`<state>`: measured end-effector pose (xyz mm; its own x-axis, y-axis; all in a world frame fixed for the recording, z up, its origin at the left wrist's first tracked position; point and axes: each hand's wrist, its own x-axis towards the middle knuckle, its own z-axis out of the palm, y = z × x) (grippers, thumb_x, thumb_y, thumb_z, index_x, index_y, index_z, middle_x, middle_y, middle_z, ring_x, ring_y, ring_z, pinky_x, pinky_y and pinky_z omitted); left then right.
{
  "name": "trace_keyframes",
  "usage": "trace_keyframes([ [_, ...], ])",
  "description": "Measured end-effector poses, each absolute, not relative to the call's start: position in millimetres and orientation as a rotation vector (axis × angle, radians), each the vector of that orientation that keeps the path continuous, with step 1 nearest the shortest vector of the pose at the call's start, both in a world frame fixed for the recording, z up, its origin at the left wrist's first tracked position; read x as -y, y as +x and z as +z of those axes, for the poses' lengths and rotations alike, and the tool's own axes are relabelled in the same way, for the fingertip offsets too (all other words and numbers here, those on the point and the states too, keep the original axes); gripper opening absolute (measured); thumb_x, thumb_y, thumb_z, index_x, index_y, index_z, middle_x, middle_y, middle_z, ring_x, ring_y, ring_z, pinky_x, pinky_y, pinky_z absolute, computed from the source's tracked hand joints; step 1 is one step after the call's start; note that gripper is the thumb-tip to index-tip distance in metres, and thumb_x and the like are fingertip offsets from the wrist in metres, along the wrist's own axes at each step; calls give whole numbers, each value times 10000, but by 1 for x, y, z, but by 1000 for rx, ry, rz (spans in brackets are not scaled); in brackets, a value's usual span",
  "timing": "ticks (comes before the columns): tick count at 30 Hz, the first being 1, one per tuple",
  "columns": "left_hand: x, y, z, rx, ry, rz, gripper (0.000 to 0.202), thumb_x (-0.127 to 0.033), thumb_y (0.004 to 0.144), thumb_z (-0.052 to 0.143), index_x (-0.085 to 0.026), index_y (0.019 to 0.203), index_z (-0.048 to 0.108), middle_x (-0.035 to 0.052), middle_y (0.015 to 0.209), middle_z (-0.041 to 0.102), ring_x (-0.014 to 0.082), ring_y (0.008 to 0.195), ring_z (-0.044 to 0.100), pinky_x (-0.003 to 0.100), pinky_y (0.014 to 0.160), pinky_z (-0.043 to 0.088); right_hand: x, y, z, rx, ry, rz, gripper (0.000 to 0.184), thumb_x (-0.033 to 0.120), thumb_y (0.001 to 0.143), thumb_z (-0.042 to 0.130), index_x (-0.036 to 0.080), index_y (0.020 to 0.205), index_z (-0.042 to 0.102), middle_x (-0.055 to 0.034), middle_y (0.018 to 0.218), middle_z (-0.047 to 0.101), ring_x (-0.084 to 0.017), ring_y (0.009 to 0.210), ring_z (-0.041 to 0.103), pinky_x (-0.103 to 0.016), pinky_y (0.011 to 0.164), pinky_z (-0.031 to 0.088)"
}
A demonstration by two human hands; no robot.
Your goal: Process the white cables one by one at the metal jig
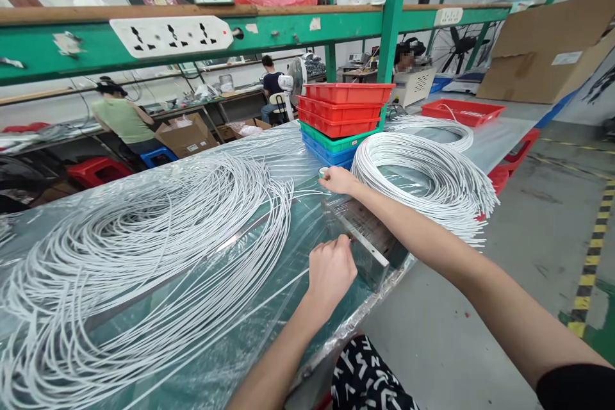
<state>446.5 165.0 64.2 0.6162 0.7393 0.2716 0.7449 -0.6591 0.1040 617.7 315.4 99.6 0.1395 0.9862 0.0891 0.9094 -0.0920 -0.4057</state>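
My left hand [334,271] is closed in a fist around a white cable [288,284], which runs away to the lower left. Its knuckles are beside a metal box-like block [360,240] at the table's front edge. Farther back, my right hand [340,180] is also closed, beyond the block, with a small white-and-green round object [323,172] at its fingertips. Whether the fingers grip that object is not clear. Loose cable ends stick out just left of this hand. A large spread of looped white cables [144,224] covers the left of the table.
Behind my right arm lies a thick coil of white cables [423,163]. Stacked red, green and blue trays [343,115] stand at the back, with another red tray [464,112] and a cardboard box [542,51] to the right. A green shelf frame [307,29] crosses above; people sit beyond.
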Motion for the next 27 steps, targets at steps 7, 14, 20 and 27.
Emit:
trace_keyframes([
  [7,-165,446,61,1271,-2811,-498,236,-159,957,396,-204,794,560,31,671,663,203,634,650,288,596,330,-315,617,100,1859,-2071,323,280,365,921,546,206,1000,762,-64,958,742,-197,955,671,-208,698,417],
  [14,-166,445,60,1248,-2795,-518,224,-149,945,405,-207,791,556,27,673,658,205,623,641,294,596,335,-318,619,97,1863,-2051,320,298,365,914,537,193,1003,764,-66,950,740,-193,901,673,-220,648,392],
  [20,-169,445,61,1271,-2813,-511,216,-148,943,410,-206,792,554,28,683,664,203,626,644,296,586,328,-319,620,95,1876,-2038,318,291,363,912,541,193,957,772,-53,906,739,-182,884,672,-212,644,386],
  [27,-169,445,59,1257,-2840,-521,226,-138,949,405,-201,805,567,34,694,669,201,647,650,297,615,350,-321,620,93,1892,-2039,310,303,360,919,526,200,834,768,-45,837,727,-177,851,667,-212,655,387],
])
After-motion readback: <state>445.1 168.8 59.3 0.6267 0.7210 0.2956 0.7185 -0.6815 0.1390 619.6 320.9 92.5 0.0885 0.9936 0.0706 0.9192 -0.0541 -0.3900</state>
